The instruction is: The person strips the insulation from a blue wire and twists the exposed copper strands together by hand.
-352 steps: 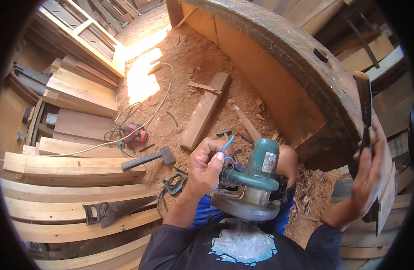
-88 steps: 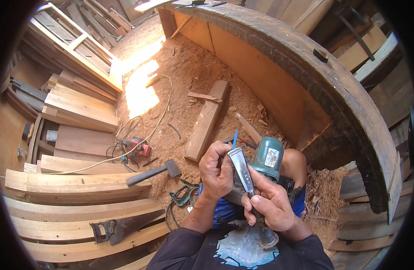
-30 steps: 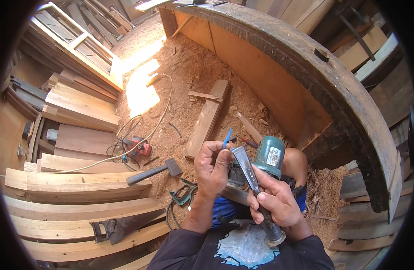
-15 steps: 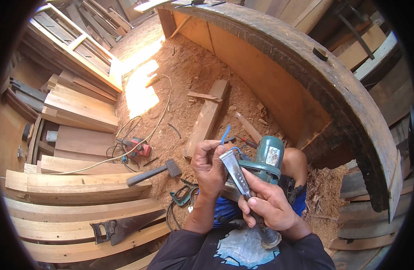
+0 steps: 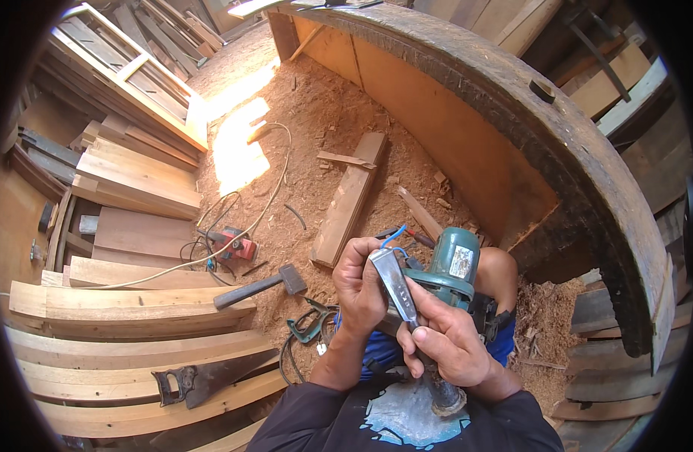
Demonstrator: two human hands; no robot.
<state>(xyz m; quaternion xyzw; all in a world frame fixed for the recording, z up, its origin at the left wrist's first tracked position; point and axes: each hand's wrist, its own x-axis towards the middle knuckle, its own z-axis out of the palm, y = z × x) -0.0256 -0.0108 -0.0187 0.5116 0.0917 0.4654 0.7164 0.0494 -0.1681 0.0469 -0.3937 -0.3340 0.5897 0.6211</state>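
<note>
My left hand point(image 5: 359, 286) has its thumb and fingers pinched on a thin blue wire point(image 5: 394, 235), whose loop rises above the fingertips and bends toward the power tool. A chisel point(image 5: 397, 285) is gripped in my right hand point(image 5: 453, 340), its flat steel blade pointing up and its tip beside my left thumb. The lower part of its handle rests near my shirt front. Just beyond the chisel, a green power tool point(image 5: 453, 260) with a rounded motor housing sits at my lap, partly hidden by my hands. Where the wire joins the tool is hard to make out.
A mallet point(image 5: 265, 288), a red power tool point(image 5: 235, 247) and a green tool part point(image 5: 310, 324) lie to the left. A handsaw point(image 5: 207, 380) rests on stacked boards point(image 5: 135, 309). A plank point(image 5: 350, 203) lies on shavings; a large curved wooden piece point(image 5: 504, 98) arches across the right.
The blue wire's upper end, which pointed up, now bends over to the right in a loop. My left fingertips have shifted slightly; the chisel has hardly moved.
</note>
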